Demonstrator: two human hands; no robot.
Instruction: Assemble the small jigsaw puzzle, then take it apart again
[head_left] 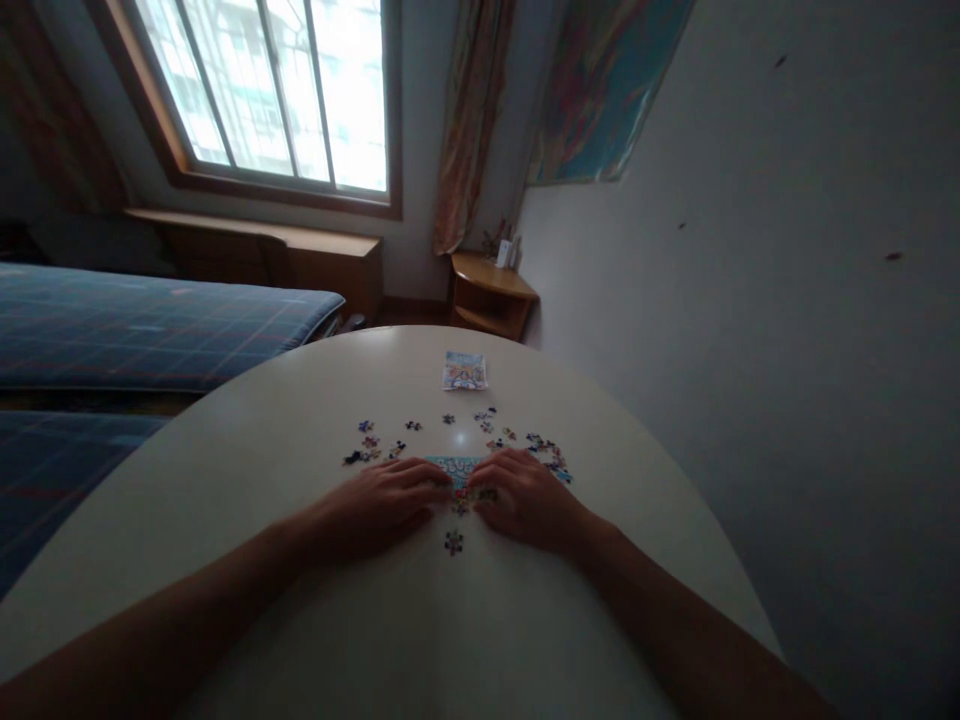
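Both my hands rest on a round white table (300, 470) over a small jigsaw puzzle. My left hand (386, 500) lies palm down, its fingers stretched toward a partly joined patch of puzzle (454, 466). My right hand (525, 495) lies opposite, its fingers curled down onto pieces at the patch's right side. The fingertips of both hands meet over the joined pieces. Several loose puzzle pieces (371, 442) are scattered beyond the hands, more of them (546, 447) lie to the right, and one piece (453, 541) sits near my wrists.
A small picture card (464, 370) lies at the table's far side. A bed with a blue checked cover (150, 320) stands to the left, a wooden corner shelf (491, 290) under the curtain, a window behind, and a grey wall close on the right.
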